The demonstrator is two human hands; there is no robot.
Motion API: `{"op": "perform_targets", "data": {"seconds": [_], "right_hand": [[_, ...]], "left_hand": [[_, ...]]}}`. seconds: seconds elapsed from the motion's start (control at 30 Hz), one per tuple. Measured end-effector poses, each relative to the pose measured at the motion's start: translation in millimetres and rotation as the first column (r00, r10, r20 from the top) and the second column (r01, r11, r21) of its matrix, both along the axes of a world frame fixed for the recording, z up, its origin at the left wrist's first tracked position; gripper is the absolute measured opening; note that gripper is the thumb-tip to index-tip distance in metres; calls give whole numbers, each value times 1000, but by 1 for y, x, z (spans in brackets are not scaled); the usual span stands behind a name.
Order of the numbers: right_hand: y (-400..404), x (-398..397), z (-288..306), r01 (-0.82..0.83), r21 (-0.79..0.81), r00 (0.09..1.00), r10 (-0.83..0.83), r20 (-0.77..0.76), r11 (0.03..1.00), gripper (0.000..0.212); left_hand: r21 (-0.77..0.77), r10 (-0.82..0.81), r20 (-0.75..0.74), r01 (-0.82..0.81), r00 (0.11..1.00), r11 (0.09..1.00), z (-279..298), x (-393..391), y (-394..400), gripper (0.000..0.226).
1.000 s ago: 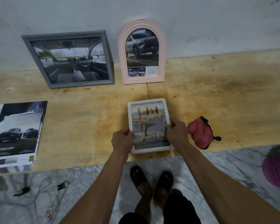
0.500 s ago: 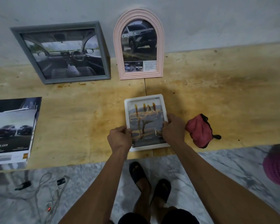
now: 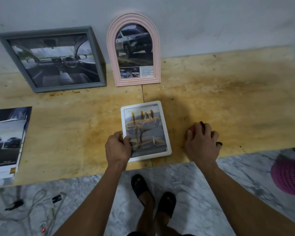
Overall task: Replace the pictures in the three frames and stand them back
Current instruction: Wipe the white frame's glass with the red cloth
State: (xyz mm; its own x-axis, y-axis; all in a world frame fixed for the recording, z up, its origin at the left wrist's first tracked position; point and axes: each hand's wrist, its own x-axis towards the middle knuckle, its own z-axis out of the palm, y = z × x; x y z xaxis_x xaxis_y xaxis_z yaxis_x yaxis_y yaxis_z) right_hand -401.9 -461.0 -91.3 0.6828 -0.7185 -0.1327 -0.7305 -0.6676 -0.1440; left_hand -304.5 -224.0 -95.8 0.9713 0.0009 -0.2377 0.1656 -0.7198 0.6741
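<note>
Stained plywood tabletop (image 3: 228,92) runs along a grey wall. At far left lie car brochures (image 3: 5,142). Behind, a grey square frame (image 3: 5,41) and a pink arched frame (image 3: 133,19) lean upright against the wall. Near the front edge a white frame (image 3: 165,133) lies flat, face up; the left hand (image 3: 117,147) grips its lower left edge. Just right of it, apart from the frame, the right hand (image 3: 201,143) curls over a red cloth (image 3: 192,129).

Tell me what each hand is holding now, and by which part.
The left hand grips the white frame by its lower left edge. The right hand lies over the red cloth, fingers curled on it; the exact part is hidden.
</note>
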Motion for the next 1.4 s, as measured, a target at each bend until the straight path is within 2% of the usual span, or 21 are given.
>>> {"op": "perform_targets", "data": {"seconds": [0.1, 0.17, 0.23, 0.37, 0.53, 0.63, 0.73, 0.83, 0.9, 1.4], "right_hand": [[-3, -4, -13, -70, 48, 997, 69, 17, 996, 42], [-7, -1, -20, -74, 97, 996, 69, 59, 992, 40], [-12, 6, -23, -70, 144, 982, 43, 181, 987, 33], [-1, 39, -5, -136, 206, 887, 27, 461, 969, 28], [38, 95, 10, -333, 180, 778, 161, 607, 926, 19], [48, 107, -4, -429, 62, 761, 323, 562, 901, 20], [45, 104, -25, -463, -115, 790, 468, 396, 879, 33], [48, 95, -37, -486, -145, 835, 507, 214, 862, 47], [55, 92, -38, -474, -159, 856, 495, 150, 866, 53], [79, 114, -42, -481, -47, 854, 480, 202, 875, 46]], "left_hand": [[32, -37, 49, 36, 998, 999, -12, 4, 2, 27], [88, -76, 112, 66, 991, 994, -18, 7, 5, 32], [172, -94, 168, 65, 981, 983, -19, 8, 6, 35], [268, -195, 241, 128, 951, 955, -22, 14, 9, 47], [344, -288, 124, 231, 950, 910, -37, 25, 14, 55], [359, -290, 111, 234, 950, 904, -42, 26, 15, 56], [375, -279, 101, 223, 955, 900, -44, 25, 14, 55], [393, -276, 91, 220, 957, 893, -46, 23, 14, 55], [397, -276, 81, 223, 958, 890, -47, 24, 15, 55], [388, -267, 74, 219, 961, 895, -46, 25, 14, 52]]}}
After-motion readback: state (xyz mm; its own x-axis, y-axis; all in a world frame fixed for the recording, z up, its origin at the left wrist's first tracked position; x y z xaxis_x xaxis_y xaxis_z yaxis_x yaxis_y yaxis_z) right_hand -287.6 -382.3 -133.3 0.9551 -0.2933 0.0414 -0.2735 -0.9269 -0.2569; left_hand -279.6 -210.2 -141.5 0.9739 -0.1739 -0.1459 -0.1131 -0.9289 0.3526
